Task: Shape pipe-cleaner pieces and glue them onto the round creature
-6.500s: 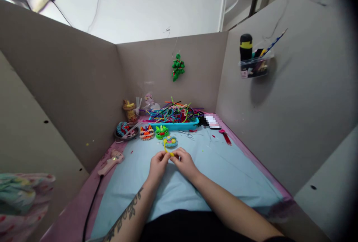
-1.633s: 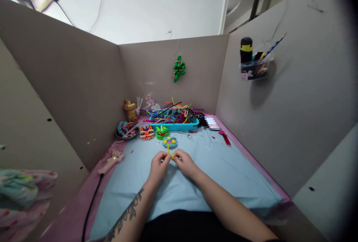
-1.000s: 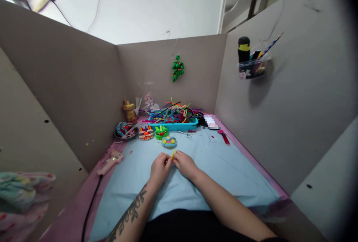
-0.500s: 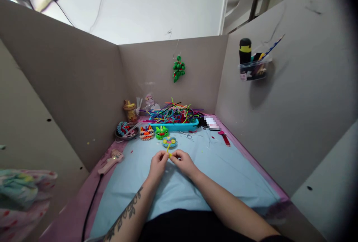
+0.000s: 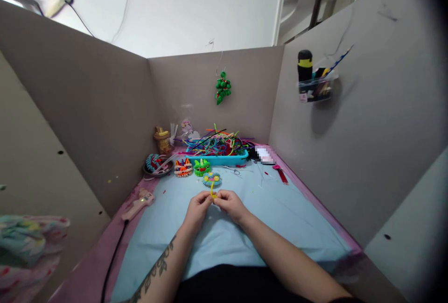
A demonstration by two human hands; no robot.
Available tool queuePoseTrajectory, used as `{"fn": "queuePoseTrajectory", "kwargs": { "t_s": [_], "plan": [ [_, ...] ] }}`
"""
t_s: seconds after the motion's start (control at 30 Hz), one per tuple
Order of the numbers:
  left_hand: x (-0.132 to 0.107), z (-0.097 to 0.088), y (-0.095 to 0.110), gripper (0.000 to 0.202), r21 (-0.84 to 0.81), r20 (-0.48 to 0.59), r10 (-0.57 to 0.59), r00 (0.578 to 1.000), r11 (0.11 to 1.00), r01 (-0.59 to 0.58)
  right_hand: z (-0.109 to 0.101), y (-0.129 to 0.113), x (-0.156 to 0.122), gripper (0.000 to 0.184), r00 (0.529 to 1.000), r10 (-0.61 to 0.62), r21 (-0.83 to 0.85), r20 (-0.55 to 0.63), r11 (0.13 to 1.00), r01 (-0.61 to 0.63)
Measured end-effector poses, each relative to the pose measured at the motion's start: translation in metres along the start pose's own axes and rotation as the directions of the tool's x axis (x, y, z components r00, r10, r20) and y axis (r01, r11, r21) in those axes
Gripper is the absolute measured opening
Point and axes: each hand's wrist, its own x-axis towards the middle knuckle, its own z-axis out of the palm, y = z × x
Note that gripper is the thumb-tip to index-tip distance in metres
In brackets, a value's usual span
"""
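Between my two hands is a yellow pipe cleaner (image 5: 212, 188), one end of it standing up above the fingertips and the rest bent into a small bundle. My left hand (image 5: 198, 207) pinches it from the left with thumb and forefinger. From the right, my right hand (image 5: 231, 204) pinches the same piece, its fingertips almost touching the left ones. Just beyond the hands lies a light blue fuzzy piece (image 5: 212, 180) with yellow round spots. A green animal-like head (image 5: 202, 167) and an orange-and-white one (image 5: 183, 167) sit behind it to the left.
A blue tray (image 5: 217, 159) heaped with colourful pipe cleaners stands at the back. Scissors (image 5: 235, 171) lie before it. A pink glue gun (image 5: 138, 205) with a black cord rests at left, near a dark bowl (image 5: 159, 172). Grey panels (image 5: 217, 65) enclose the table.
The upright end of the yellow pipe cleaner has shifted slightly right and stands straighter. Both hands stay close together in nearly the same place.
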Motion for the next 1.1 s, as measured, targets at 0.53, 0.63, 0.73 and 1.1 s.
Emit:
{"fn": "queuePoseTrajectory", "kwargs": {
  "t_s": [0.53,0.63,0.73,1.1],
  "plan": [
    [-0.002,-0.001,0.004,0.026,0.011,0.025,-0.019,1.000,1.000,0.019,0.002,-0.003,-0.003,0.023,0.998,0.049,0.056,0.026,0.997,-0.051],
    [-0.002,-0.001,0.004,0.027,0.023,0.001,-0.023,1.000,0.999,0.023,0.003,-0.004,-0.003,0.023,0.999,0.046,0.044,0.014,0.998,-0.046],
    [-0.002,0.000,0.004,0.032,0.031,-0.033,-0.024,0.999,0.999,0.025,0.003,-0.004,-0.002,0.025,0.999,0.027,0.028,-0.018,0.999,-0.026],
    [-0.001,0.001,0.001,0.034,0.095,-0.096,0.003,0.995,0.995,0.006,-0.001,0.006,0.004,0.026,0.988,-0.047,-0.067,-0.145,0.997,0.037]
  ]
}}
